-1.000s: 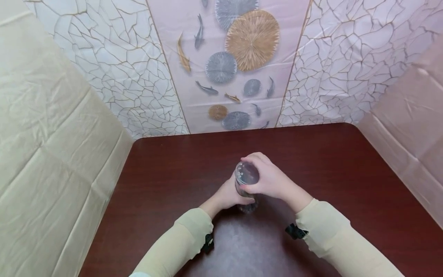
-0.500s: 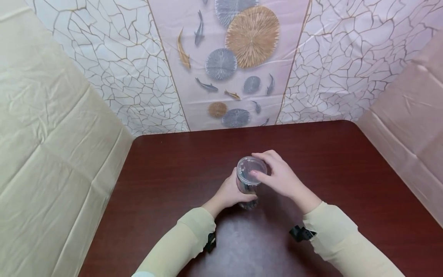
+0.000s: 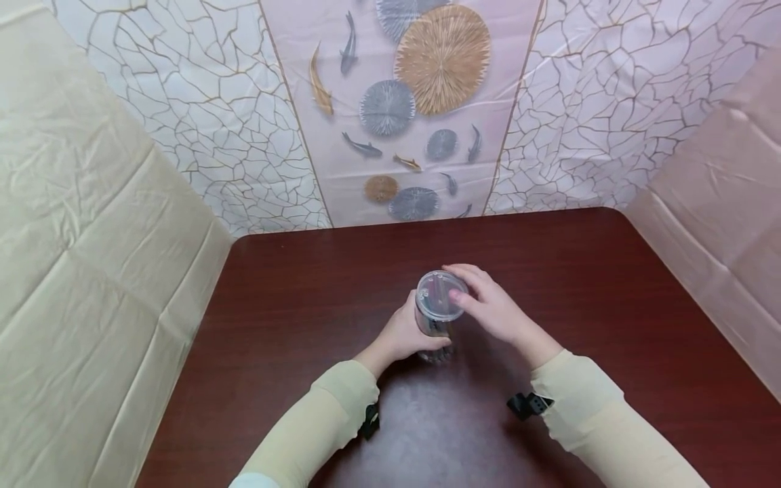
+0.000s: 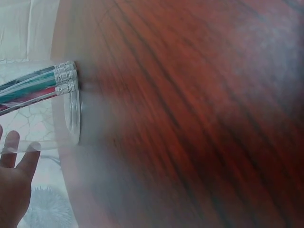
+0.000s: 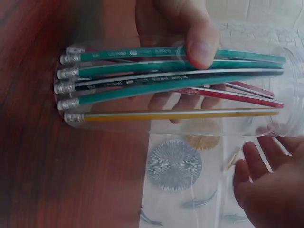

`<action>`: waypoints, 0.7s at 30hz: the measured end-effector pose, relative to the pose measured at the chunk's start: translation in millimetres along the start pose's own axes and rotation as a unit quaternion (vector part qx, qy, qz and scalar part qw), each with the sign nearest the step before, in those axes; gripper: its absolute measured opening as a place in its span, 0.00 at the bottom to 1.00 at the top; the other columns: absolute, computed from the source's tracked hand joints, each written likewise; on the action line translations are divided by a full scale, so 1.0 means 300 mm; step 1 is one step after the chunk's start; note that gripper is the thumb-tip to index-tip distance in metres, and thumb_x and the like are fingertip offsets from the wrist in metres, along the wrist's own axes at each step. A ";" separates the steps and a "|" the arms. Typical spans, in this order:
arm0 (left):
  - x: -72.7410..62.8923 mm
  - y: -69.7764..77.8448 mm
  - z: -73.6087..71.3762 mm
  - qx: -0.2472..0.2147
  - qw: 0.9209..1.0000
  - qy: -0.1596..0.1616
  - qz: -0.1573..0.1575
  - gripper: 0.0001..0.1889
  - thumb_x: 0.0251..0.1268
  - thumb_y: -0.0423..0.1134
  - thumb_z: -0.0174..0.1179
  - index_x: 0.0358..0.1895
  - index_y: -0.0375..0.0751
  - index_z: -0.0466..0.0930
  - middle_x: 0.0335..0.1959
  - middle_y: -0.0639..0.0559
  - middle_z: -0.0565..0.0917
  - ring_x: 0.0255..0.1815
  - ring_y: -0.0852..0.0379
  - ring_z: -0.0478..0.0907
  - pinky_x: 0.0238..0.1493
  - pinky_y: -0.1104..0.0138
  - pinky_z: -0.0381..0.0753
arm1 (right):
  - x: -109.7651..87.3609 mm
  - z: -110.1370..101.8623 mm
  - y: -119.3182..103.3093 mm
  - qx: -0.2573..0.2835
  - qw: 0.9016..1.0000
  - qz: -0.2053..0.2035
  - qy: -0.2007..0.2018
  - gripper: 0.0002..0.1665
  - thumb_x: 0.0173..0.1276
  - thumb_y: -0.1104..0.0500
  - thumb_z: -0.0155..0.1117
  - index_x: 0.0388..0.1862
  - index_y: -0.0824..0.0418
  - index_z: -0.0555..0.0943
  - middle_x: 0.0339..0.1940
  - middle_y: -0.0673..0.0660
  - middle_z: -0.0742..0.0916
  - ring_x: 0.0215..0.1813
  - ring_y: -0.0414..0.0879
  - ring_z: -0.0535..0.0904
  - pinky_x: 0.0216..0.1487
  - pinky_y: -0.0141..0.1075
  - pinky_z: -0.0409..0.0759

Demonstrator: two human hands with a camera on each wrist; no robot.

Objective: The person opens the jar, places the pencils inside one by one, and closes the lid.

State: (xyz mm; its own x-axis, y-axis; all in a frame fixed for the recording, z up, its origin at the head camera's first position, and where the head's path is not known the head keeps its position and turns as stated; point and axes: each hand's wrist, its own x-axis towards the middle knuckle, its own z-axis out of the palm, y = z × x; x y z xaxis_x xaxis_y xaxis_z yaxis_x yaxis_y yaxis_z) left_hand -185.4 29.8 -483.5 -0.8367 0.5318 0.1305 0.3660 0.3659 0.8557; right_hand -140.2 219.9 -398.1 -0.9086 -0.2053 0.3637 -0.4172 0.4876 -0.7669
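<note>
A clear plastic jar (image 3: 434,327) with a clear lid (image 3: 436,301) is upright near the middle of the table, eraser ends of its pencils downward. Whether its base touches the tabletop I cannot tell. My left hand (image 3: 403,335) grips the jar's body, thumb across the near side. At the top, my right hand (image 3: 495,313) holds the lid's right edge, with the thumb over its top and fingers at the far rim. Through the wall in the right wrist view show several green pencils (image 5: 123,56), a black pencil (image 5: 118,83), red pencils (image 5: 247,96) and a yellow pencil (image 5: 166,116).
The dark red-brown wooden table (image 3: 305,285) spreads around both hands. A patterned cloth backdrop (image 3: 390,156) stands behind its far edge, with plain pale cloth sides (image 3: 91,271) at left and right. Each wrist wears a small black device (image 3: 529,405).
My right hand has shifted from gripping around the lid to its right side, thumb now over the top. The left hand keeps its hold on the jar, which has tilted slightly.
</note>
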 end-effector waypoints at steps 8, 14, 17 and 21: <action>-0.003 -0.003 -0.006 -0.005 1.000 0.009 -0.008 0.50 0.33 0.48 0.78 0.64 0.47 0.59 0.50 0.53 0.76 0.51 0.58 0.74 0.54 0.63 0.72 | -0.019 -0.010 0.023 -0.031 0.993 0.033 0.107 0.11 0.70 0.62 0.54 0.32 0.66 0.80 0.38 0.59 0.82 0.43 0.40 0.72 0.43 0.29 0.68; -0.004 -0.001 -0.007 -0.003 1.000 0.002 -0.007 0.51 0.34 0.46 0.78 0.66 0.47 0.57 0.52 0.53 0.76 0.52 0.58 0.73 0.54 0.64 0.71 | -0.016 0.008 0.031 -0.005 0.999 -0.036 0.030 0.34 0.56 0.65 0.67 0.63 0.68 0.68 0.58 0.63 0.74 0.56 0.51 0.68 0.54 0.38 0.67; -0.002 -0.003 -0.008 -0.004 1.000 -0.002 -0.003 0.51 0.34 0.47 0.78 0.66 0.46 0.57 0.53 0.53 0.75 0.52 0.58 0.73 0.54 0.63 0.72 | -0.014 0.022 0.020 -0.043 0.998 -0.037 -0.016 0.48 0.50 0.59 0.74 0.69 0.63 0.63 0.64 0.61 0.71 0.62 0.55 0.64 0.59 0.48 0.64; 0.003 -0.008 -0.004 -0.005 1.000 -0.004 0.000 0.50 0.35 0.47 0.77 0.66 0.46 0.57 0.53 0.53 0.75 0.53 0.59 0.72 0.54 0.64 0.71 | -0.023 0.034 0.006 -0.084 0.996 -0.010 -0.014 0.50 0.45 0.53 0.79 0.66 0.65 0.65 0.60 0.62 0.74 0.61 0.55 0.66 0.58 0.52 0.66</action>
State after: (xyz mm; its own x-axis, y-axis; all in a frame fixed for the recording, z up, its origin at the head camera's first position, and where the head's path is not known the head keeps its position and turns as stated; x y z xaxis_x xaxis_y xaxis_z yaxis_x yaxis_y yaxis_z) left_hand -187.6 28.4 -484.8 -0.8330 0.5386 0.1265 0.3620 0.3578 0.8608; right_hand -134.8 213.7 -407.5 -0.9012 -0.2391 0.3615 -0.4284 0.6177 -0.6595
